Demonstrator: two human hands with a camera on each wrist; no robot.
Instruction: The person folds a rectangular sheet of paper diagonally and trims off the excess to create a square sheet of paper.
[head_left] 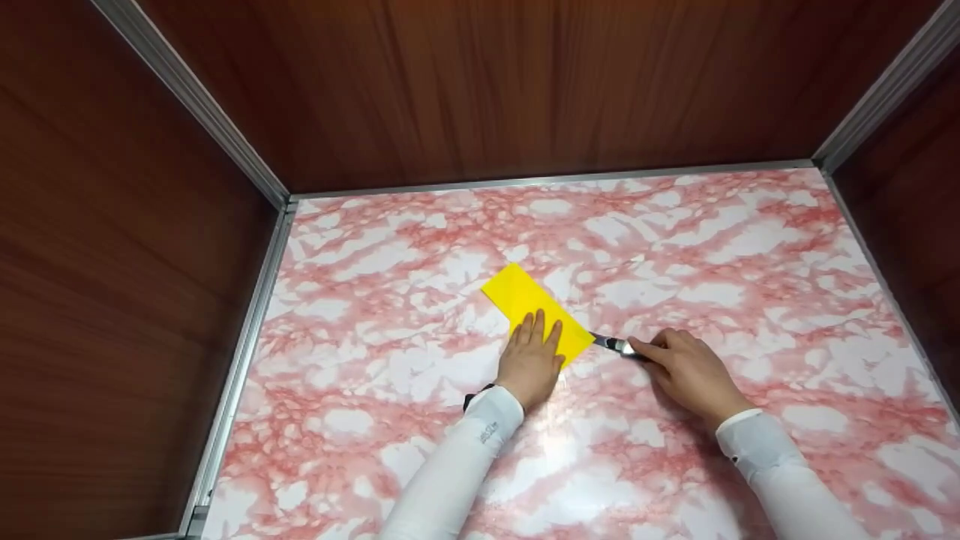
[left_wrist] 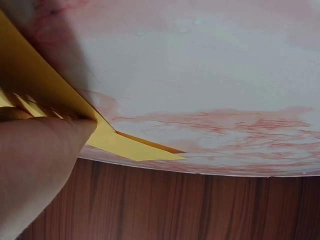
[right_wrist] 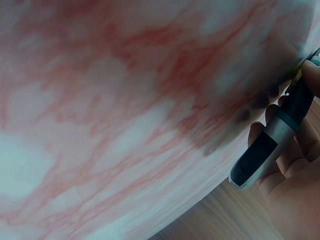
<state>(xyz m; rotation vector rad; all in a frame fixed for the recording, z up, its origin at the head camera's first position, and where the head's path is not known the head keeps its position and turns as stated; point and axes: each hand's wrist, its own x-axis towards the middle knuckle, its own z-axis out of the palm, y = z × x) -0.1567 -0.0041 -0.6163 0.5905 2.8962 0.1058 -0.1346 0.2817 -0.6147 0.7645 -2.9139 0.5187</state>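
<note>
A folded sheet of yellow paper (head_left: 517, 289) lies slantwise on the table. My left hand (head_left: 531, 364) rests on its lower part with the fingers spread out straight. In the left wrist view, the thumb (left_wrist: 55, 145) lies along the folded yellow paper (left_wrist: 125, 145), whose layers gape slightly at one edge. To the right, my right hand (head_left: 690, 371) grips a knife (head_left: 609, 343) with a dark and silver handle. Its blade points left and meets the paper's right corner. The right wrist view shows the knife handle (right_wrist: 265, 150) across the curled fingers, with the blade mostly out of frame.
The table top (head_left: 375, 360) has a red and white marbled pattern. Dark wood panels (head_left: 525, 90) stand at the back and both sides, with metal strips (head_left: 240, 300) along the edges.
</note>
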